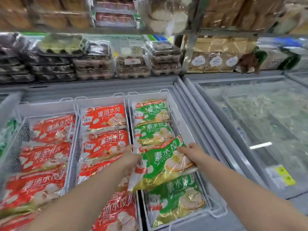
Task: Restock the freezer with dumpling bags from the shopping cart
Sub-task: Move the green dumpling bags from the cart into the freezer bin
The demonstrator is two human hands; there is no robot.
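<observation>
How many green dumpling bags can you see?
4. All in the right basket: the back bag, the second bag before it, the held bag gripped by left hand and right hand, and the nearest bag. More may hide underneath or far left.

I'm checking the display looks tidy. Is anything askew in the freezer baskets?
The green plastic dumpling bag gripped by left hand and right hand tilts above the rightmost white wire basket, not yet flat.
</observation>
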